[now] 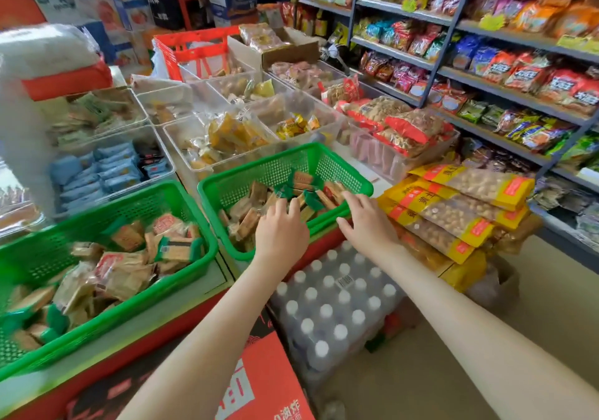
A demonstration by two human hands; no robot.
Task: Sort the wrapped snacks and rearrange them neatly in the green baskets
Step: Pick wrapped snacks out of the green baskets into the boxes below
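Two green baskets stand side by side on a counter. The left basket (136,193) is heaped with brown wrapped snacks (126,267), some with red or green ends. The right basket (291,157) holds a smaller jumble of wrapped snacks (301,181) near its front. My left hand (280,230) reaches over that basket's front rim, fingers extended down onto the snacks. My right hand (364,218) hovers at the basket's front right corner with fingers straight and spread, holding nothing.
Clear bins of packets (227,134) sit behind the baskets, with a red basket (194,47) further back. Yellow nut bags (460,205) are stacked at the right. A shrink-wrapped bottle pack (337,306) and a red carton (259,384) stand below. Stocked shelves (486,63) line the right.
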